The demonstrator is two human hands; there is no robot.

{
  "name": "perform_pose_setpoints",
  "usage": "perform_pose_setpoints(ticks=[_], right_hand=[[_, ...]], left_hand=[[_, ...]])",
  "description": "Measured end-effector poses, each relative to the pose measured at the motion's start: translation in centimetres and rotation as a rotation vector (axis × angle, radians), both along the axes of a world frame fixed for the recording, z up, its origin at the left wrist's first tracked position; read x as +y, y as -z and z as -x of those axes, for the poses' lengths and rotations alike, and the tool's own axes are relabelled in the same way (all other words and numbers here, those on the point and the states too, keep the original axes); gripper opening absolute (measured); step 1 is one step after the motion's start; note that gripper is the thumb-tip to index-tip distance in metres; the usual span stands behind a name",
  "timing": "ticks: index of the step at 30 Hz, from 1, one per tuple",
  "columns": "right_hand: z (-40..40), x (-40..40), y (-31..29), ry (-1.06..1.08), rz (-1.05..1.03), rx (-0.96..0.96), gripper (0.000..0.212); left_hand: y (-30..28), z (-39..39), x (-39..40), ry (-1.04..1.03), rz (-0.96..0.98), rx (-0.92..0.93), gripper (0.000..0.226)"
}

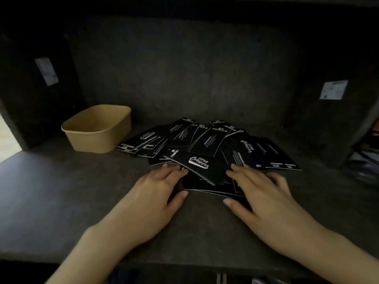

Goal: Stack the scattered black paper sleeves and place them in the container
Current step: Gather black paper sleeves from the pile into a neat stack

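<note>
Both forearms are seen reaching in from the near edge of the dark counter (61,191). Left hand (151,193) is laid flat at the near-left edge of the sleeves (207,152), fingers nearly straight, fingertips touching the nearest ones; nothing is gripped. Right hand (264,197) is spread over the near-right part of the pile, fingers extended and pressed on the top sleeves, thumb on the counter beside them; its grip is likewise open.

Sleeves are scattered in a loose, overlapping heap at mid-counter, black with white print, fanned at differing angles. Tan tub (98,130) is set on the counter to the left of the heap, just beside its far-left sleeves; nothing is seen inside it. Two pale labels (46,71) are noted on the dark side panels.
</note>
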State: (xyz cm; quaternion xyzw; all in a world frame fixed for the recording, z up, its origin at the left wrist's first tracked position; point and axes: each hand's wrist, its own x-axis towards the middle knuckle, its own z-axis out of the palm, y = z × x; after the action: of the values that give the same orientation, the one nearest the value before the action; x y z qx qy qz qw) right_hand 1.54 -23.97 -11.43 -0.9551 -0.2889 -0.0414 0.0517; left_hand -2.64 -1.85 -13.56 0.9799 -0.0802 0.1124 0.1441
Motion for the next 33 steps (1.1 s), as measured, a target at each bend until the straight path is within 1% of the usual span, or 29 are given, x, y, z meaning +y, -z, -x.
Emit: perform_pose_setpoints(ticks=[2,8,13,18,20,22,23,25,27,28,30,31,33], right_hand=[[1.3,0.4,0.3,0.025,-0.048,0.019,0.06],[0.9,2.8,0.8,0.058,-0.213,-0.051,0.058],[0.6,3.6,1.6,0.042,-0.251,-0.164,0.043],[1.0,2.4,1.9,0.056,-0.338,-0.269,0.032],[1.1,2.0,1.9,0.087,-0.423,-0.342,0.025],[1.0,1.4,2.0,0.11,-0.566,-0.418,0.021],[0.9,1.1,2.0,0.119,-0.635,-0.41,0.02],[0.9,0.7,2.0,0.097,-0.74,-0.326,0.017],[1.0,0.7,1.9,0.025,-0.769,-0.214,0.014],[1.1,0.7,1.7,-0.014,-0.754,-0.163,0.013],[1.2,0.9,1.5,-0.065,-0.746,-0.073,0.012],[1.2,0.9,1.4,-0.061,-0.771,-0.057,0.012],[1.1,0.5,1.5,0.021,-0.845,-0.103,0.011]], left_hand=[[0.7,0.5,-0.3,-0.016,0.024,-0.047,0.05],[0.5,1.3,-0.3,-0.039,0.111,-0.098,0.041],[0.5,1.4,0.0,-0.068,0.199,-0.089,0.039],[0.5,1.5,0.1,-0.096,0.283,-0.146,0.04],[0.4,1.6,0.1,-0.107,0.323,-0.191,0.042],[0.4,1.6,0.3,-0.15,0.399,-0.251,0.042],[0.4,1.6,0.4,-0.177,0.443,-0.283,0.043],[0.4,1.7,0.6,-0.182,0.532,-0.323,0.051],[0.0,2.0,0.5,-0.134,0.644,-0.289,0.052],[-0.1,2.2,0.5,-0.104,0.668,-0.263,0.048],[-0.3,2.4,0.5,-0.063,0.611,-0.243,0.032],[-0.4,2.5,0.6,-0.056,0.583,-0.232,0.023],[-0.5,2.5,0.7,-0.057,0.599,-0.216,0.017]])
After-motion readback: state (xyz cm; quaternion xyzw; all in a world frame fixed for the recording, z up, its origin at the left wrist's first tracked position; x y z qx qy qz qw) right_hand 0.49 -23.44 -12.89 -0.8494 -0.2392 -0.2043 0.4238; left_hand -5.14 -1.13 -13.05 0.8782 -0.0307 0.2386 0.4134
